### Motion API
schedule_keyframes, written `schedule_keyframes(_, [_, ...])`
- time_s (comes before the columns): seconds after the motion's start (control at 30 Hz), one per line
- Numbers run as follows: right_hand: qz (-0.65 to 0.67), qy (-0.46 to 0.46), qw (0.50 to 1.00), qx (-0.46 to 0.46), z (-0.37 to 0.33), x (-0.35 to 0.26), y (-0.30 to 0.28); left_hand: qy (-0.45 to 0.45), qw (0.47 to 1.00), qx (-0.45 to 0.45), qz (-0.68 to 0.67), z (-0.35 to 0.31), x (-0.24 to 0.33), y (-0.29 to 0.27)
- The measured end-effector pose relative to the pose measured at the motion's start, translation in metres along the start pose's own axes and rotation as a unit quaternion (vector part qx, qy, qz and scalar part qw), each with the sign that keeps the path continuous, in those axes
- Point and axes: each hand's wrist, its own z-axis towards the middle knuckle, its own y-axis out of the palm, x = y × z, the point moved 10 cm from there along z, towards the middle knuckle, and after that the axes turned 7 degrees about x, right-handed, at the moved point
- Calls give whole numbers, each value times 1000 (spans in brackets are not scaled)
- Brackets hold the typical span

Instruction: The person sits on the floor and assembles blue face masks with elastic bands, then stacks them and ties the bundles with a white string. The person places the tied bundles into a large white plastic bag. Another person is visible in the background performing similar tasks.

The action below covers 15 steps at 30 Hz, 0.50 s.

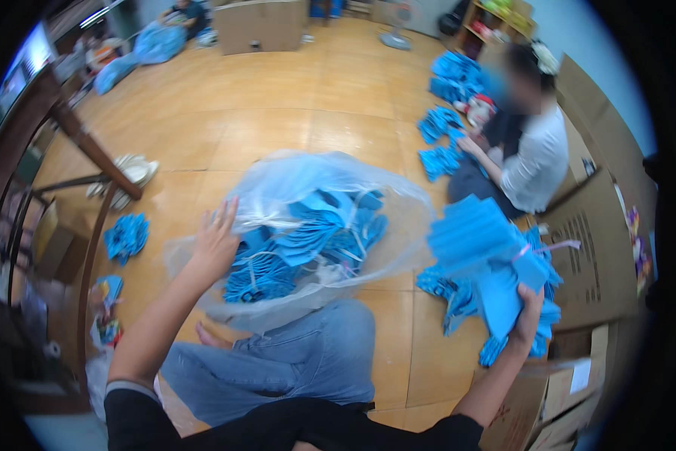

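A large clear plastic bag lies open on the floor in front of my crossed legs. Inside it are several tied bundles of thin blue sheet-like pieces. My left hand rests against the bag's left side, fingers stretched out. Off to the right, my right hand grips the lower end of a blue bundle, bound with a pale pink band and fanned out at its upper end. The bundle is raised above a pile of similar blue bundles. Whether the pieces are cloth or paper, I cannot tell.
A person sits at the far right beside more blue bundles. Cardboard boxes line the right side. A wooden frame stands at left, near a small blue bundle. A fan stands at the back.
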Motion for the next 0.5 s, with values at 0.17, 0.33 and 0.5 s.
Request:
schedule_keyframes(0.17, [22, 57, 982, -180, -62, 2, 111, -256, 940, -57, -218, 17, -99, 21])
schedule_keyframes(0.33, [66, 139, 890, -429, -121, 39, 274, -236, 909, 37, -340, 7, -129, -21])
schedule_keyframes(0.5, [69, 60, 847, -524, -145, 77, 437, -201, 918, 38, -339, -11, -129, -29])
